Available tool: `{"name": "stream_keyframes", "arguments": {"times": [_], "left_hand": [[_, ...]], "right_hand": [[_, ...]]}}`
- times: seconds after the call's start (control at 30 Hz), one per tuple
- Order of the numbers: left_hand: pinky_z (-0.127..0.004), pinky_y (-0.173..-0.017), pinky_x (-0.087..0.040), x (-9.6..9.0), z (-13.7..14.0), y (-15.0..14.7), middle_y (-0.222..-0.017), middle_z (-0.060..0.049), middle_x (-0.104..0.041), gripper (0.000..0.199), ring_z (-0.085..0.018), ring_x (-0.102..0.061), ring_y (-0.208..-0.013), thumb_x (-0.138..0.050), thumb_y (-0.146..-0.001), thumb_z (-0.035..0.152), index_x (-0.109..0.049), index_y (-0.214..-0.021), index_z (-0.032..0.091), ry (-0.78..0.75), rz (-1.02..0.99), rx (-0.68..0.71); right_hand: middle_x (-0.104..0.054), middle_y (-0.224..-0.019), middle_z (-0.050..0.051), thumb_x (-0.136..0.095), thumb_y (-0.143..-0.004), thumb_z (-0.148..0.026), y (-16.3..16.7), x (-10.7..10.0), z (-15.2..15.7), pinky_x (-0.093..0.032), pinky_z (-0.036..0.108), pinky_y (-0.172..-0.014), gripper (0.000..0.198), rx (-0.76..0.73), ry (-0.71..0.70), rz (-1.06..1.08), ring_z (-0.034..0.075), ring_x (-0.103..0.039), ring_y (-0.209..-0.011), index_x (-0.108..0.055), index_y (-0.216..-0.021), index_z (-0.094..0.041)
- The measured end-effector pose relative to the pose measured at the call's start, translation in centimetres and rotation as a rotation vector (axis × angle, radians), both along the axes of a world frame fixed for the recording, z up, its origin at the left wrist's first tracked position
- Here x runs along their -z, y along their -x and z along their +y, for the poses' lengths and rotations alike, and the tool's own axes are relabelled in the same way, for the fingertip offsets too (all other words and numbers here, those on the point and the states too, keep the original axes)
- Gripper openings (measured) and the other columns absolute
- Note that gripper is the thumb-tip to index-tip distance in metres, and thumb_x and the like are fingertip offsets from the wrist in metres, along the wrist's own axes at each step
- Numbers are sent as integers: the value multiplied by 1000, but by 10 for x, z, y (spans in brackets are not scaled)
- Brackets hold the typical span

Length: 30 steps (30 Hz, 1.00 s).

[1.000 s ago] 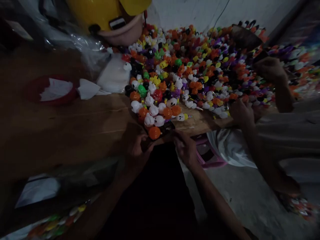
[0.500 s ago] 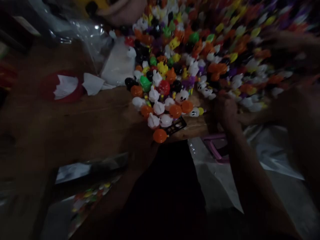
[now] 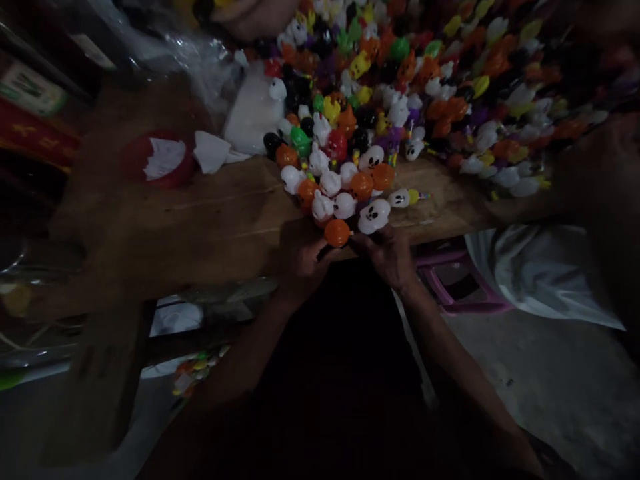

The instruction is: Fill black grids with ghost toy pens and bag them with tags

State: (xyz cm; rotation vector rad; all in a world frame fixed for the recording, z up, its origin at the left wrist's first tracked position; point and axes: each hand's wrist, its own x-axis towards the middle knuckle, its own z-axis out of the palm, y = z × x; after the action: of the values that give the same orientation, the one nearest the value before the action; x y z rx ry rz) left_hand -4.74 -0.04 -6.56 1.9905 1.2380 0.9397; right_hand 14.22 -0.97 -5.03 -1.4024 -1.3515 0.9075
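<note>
Low at the table's front edge, my right hand (image 3: 391, 259) is closed around the lower part of a white plastic toy (image 3: 373, 217) with a black-eyed ghost face. My left hand (image 3: 309, 259) grips the near edge of a dark rack, mostly hidden under the toys. An orange round-headed toy (image 3: 337, 233) sits between both hands. Behind it, white, orange, red and green toy heads stand packed together, among them a white rabbit-like one (image 3: 323, 205). Just right of this cluster lies a white-faced toy with a yellow part (image 3: 399, 198).
A large pile of colourful toys (image 3: 430, 73) covers the back and right. To the left are a red bowl (image 3: 131, 160) with paper, and a clear plastic bag (image 3: 197, 60). Another person's hand (image 3: 260, 20) is at the top. A pink stool (image 3: 463, 283) stands below right.
My right hand has come left from the pile to the cluster, bringing the white ghost-faced toy. That toy now covers the rack's grid. The view has shifted slightly.
</note>
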Motion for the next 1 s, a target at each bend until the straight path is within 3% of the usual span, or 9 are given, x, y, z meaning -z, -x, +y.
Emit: {"name": "stream_keyframes", "arguments": {"times": [0.23,0.43,0.67,0.83,0.9,1.0], "left_hand": [[-29,-85,-59,0,4,-3,-97,-5,-80,24,-21,-74,-89,-64,-101,36,-80,-104,18,-90,28,9],[-30,-93,-59,-1,1,-4,-104,-6,-81,19,-22,-76,-96,-69,-99,31,-79,-110,19,-70,56,-36],[-33,-89,-61,9,-4,-12,-106,-9,-79,22,-24,-75,-97,-63,-100,31,-74,-114,18,-28,29,-57],[-34,-88,-59,16,-5,-17,-94,-10,-79,23,-25,-75,-92,-59,-99,35,-75,-98,18,-88,22,-147],[-32,-84,-59,14,-4,-13,-89,-8,-78,28,-24,-74,-86,-61,-97,42,-76,-95,19,-72,29,-160],[-31,-73,-59,14,-2,-4,-80,-6,-78,33,-23,-73,-76,-61,-95,49,-77,-91,20,-55,40,-169]], "right_hand": [[-77,-90,9,-72,-85,-58,-6,11,6,-58,50,-82,36,10,-109,-104,30,-71,-83,-74,-89,-23],[-72,-90,8,-65,-95,-41,-14,11,7,-59,42,-78,19,-143,-295,-304,26,-68,-82,-70,-91,-24],[-71,-92,9,-54,-103,-38,-11,16,14,-58,35,-76,24,-299,-360,-377,24,-67,-83,-71,-103,-21],[-74,-102,11,-53,-102,-44,-3,17,-3,-60,39,-87,28,-131,-199,-406,26,-69,-94,-71,-109,-24],[-75,-113,10,-57,-99,-44,-16,13,-10,-60,41,-93,30,-49,-152,-351,26,-71,-102,-70,-120,-26],[-77,-117,9,-54,-98,-37,-55,-2,-1,-58,42,-98,32,138,-204,-346,26,-73,-106,-71,-122,-23]]}}
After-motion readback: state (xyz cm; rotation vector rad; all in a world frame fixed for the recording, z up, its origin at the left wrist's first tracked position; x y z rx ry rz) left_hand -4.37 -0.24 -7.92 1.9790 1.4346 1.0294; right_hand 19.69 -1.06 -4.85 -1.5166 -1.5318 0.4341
